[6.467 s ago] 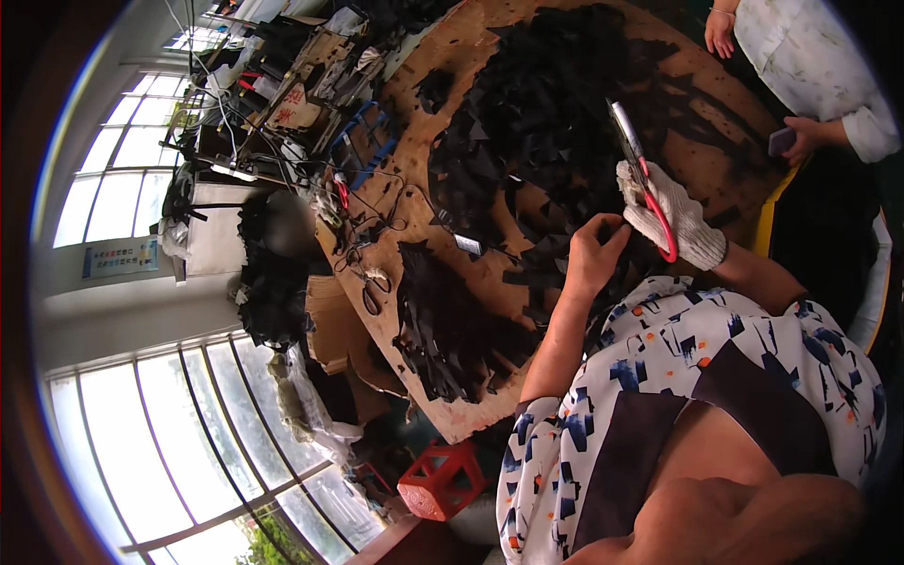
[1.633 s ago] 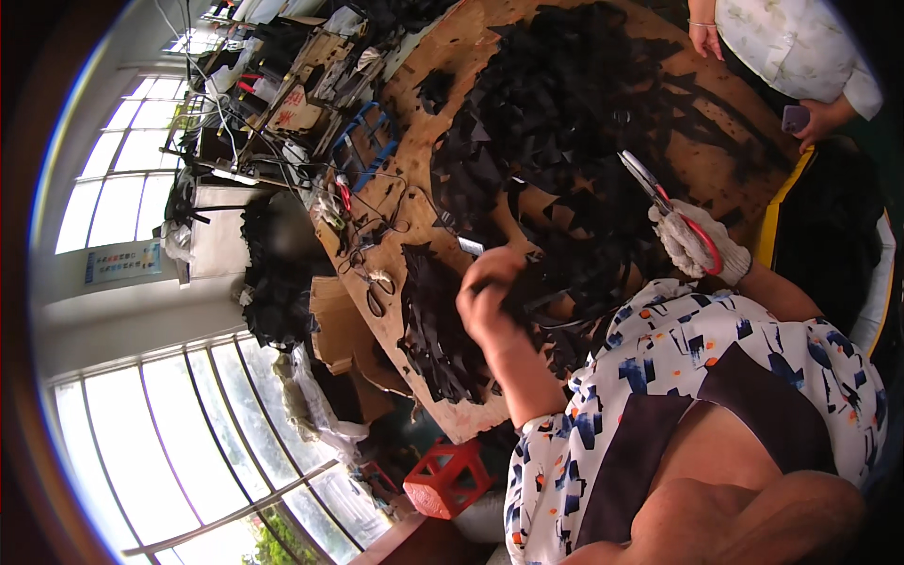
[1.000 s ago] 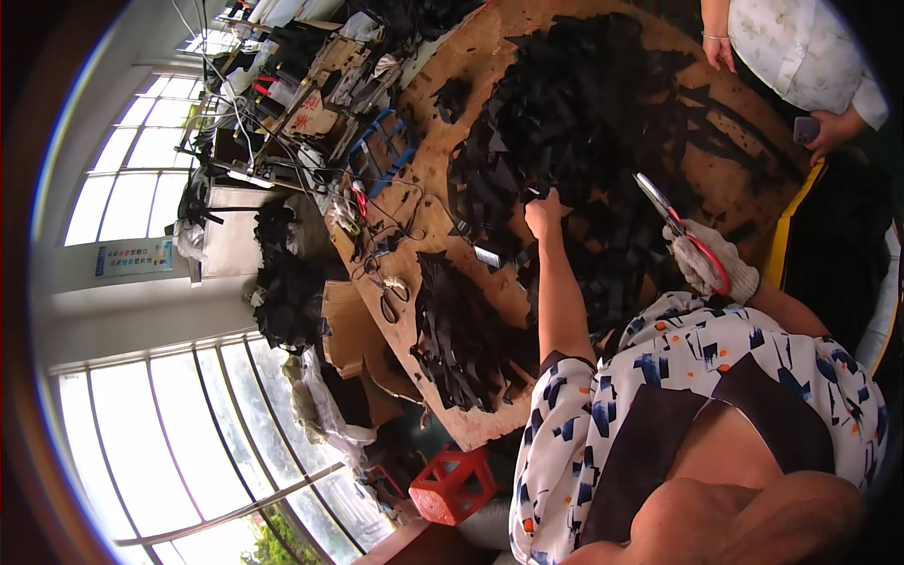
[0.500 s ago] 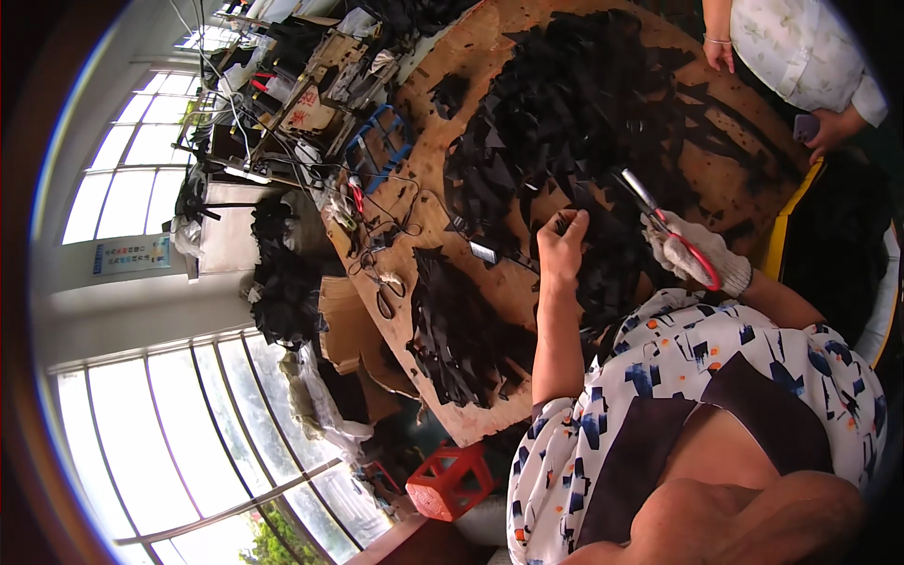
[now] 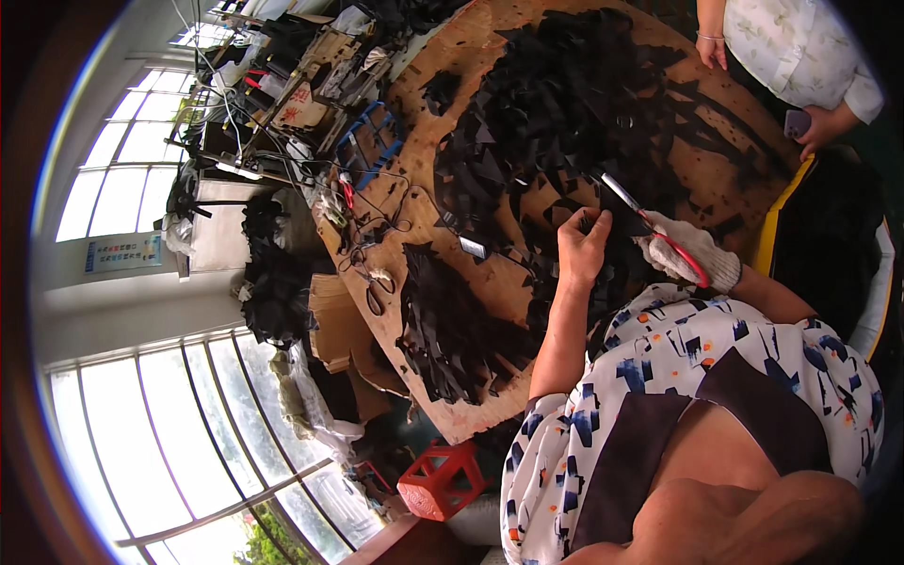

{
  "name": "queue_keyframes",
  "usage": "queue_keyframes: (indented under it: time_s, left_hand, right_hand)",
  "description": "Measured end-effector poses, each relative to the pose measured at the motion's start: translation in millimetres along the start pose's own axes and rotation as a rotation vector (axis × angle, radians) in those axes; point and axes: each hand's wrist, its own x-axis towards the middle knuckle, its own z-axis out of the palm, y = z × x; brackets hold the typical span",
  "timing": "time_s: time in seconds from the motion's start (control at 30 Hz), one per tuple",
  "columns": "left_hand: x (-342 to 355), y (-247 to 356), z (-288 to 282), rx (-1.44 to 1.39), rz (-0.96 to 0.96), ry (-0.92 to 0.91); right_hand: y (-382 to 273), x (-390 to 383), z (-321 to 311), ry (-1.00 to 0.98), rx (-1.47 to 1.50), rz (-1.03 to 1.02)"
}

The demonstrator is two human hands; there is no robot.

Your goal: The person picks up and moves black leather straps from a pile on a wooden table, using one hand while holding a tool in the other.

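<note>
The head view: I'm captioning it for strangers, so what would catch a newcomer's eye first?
A big heap of black pieces spreads across the brown table. Next come red-handled scissors in the gloved right hand, beside the bare left hand, and a red stool at lower centre.

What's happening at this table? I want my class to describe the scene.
The person's gloved right hand holds red-handled scissors, the blades pointing over a large heap of black pieces. The bare left hand, just beside, seems to pinch a black scrap. A smaller black pile lies to the left on the wooden table. Another person stands across at the right, holding a phone.
</note>
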Motion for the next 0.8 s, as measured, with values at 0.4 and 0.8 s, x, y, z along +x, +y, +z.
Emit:
queue_keyframes:
  time_s: [0.4,0.8]
  left_hand:
    - [3,-1,-2,0.038,-0.055,-0.03]
    - [-7,-3,-10,0.034,-0.016,-0.001]
  right_hand:
    - [-12,-12,18,0.119,-0.655,-0.126]
    - [-19,-17,23,0.114,-0.762,0.006]
